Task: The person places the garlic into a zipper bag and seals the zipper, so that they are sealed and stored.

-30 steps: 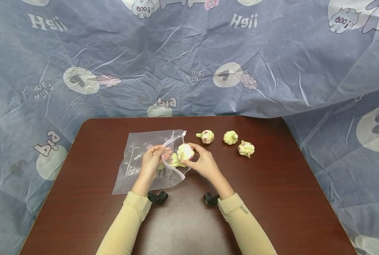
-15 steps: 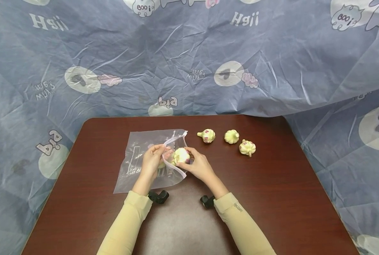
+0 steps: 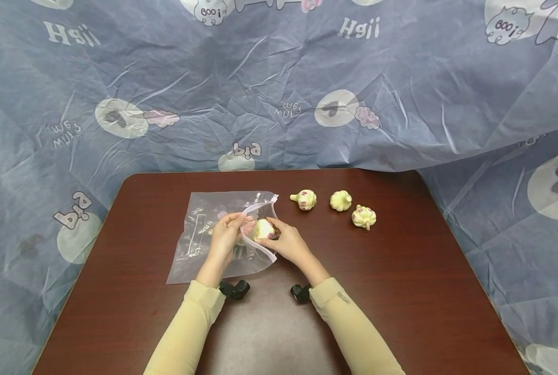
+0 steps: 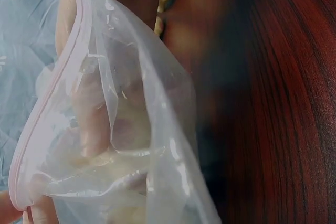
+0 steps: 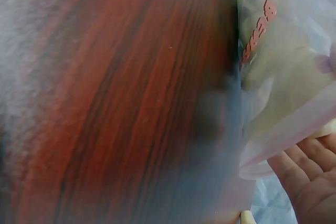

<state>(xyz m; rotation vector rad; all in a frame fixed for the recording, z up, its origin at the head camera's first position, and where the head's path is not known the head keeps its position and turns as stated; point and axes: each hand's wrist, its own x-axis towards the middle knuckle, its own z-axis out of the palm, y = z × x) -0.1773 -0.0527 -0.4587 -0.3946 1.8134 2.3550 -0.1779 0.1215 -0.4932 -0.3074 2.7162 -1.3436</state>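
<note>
A clear zip bag (image 3: pixel 199 255) lies on the table with its mouth spread toward the right. My left hand (image 3: pixel 222 237) pinches the upper lip of that mouth; in the left wrist view its fingertips (image 4: pixel 44 208) sit on the zip edge. Between the thumb and fingers of my right hand (image 3: pixel 290 242) is a garlic bulb (image 3: pixel 262 229), pale with purple patches, held inside the bag's opening. Other garlic bulbs (image 5: pixel 283 82) show through the plastic in the right wrist view. The right hand's fingers (image 5: pixel 299 169) reach in past the zip strip.
Three more garlic bulbs lie loose toward the back right: one with its stem to the left (image 3: pixel 306 200), a rounder one (image 3: pixel 341 200) and one nearer (image 3: pixel 364 217). The brown table (image 3: pixel 400 291) ends at a blue printed cloth (image 3: pixel 279 78) behind.
My right hand has moved left, carrying the garlic bulb from the bag's mouth to farther inside. The left hand keeps its pinch on the bag's edge. The loose bulbs stay put.
</note>
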